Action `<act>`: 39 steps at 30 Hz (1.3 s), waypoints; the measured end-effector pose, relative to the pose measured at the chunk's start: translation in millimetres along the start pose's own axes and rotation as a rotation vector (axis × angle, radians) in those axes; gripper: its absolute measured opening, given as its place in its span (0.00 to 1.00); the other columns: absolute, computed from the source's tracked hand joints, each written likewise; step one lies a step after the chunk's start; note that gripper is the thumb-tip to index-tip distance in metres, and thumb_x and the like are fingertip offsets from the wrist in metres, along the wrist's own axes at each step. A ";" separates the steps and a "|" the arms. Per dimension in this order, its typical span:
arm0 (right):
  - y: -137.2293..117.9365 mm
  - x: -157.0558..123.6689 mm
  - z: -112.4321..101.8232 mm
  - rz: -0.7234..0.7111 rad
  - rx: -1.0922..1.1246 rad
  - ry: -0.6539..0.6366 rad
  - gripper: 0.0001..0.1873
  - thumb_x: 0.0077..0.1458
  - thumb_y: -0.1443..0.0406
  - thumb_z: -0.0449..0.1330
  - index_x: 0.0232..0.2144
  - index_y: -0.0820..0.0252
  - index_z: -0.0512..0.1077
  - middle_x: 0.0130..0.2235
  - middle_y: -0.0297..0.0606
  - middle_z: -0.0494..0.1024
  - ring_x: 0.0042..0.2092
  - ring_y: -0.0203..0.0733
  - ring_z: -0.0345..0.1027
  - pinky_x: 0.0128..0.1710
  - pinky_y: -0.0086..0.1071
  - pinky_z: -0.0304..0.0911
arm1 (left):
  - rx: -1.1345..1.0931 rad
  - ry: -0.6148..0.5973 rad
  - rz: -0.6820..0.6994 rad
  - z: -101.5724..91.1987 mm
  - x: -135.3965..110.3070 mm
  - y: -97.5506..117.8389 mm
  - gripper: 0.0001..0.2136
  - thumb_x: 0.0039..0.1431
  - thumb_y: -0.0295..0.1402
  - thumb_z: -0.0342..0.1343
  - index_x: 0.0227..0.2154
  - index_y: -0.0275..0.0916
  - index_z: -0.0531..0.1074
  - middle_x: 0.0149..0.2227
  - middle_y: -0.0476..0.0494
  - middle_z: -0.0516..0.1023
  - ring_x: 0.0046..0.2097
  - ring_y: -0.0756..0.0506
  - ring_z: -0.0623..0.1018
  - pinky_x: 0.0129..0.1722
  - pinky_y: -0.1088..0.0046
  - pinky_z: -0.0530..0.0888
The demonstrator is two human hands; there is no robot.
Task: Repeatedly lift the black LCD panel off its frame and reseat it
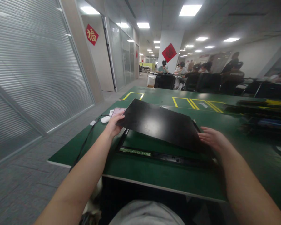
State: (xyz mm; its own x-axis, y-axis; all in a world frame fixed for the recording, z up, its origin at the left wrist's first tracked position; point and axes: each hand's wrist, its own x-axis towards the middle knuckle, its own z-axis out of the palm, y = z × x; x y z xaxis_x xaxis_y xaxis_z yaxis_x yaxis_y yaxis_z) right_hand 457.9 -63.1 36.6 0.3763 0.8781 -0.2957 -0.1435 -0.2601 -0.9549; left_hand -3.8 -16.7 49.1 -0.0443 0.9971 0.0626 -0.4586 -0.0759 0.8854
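A thin, dark, glossy flat panel (156, 120), like a display screen panel, is tilted above the table with its left side raised. My left hand (113, 125) is closed on the panel's left corner, thumb on top. At the right edge, the fingers of my right hand (212, 139) press against the panel, closed on that side; its thumb is hard to make out. Under the panel a black rectangular frame (178, 158) lies on the green table (140, 173). A narrow green circuit board strip (135, 152) runs along the frame's near side.
A pink phone (118, 111) and a white mouse-like object (105, 119) lie left of the panel, beside a black cable (84, 142). Yellow tape outlines (192, 103) mark the far tabletop. Blurred dark parts (267, 120) are stacked at right. People sit beyond, near black chairs (164, 82).
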 end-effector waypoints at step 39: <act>6.5 0.3 2.6 -0.187 -0.268 0.209 0.09 0.51 0.70 0.58 0.37 0.64 0.73 0.20 0.42 0.77 0.16 0.31 0.58 0.16 0.22 0.51 | 0.211 -0.063 -0.198 4.0 -5.4 -4.1 0.29 0.30 0.24 0.58 0.44 0.37 0.75 0.28 0.49 0.81 0.26 0.45 0.78 0.22 0.75 0.73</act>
State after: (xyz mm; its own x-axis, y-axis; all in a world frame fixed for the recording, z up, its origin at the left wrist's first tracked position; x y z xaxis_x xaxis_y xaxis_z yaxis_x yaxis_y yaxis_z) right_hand 454.7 -63.5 30.5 0.5556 0.8267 -0.0888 0.1793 -0.2234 -0.9581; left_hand 1.9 -21.7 47.0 0.0855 0.9915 -0.0985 -0.2577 0.1175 0.9590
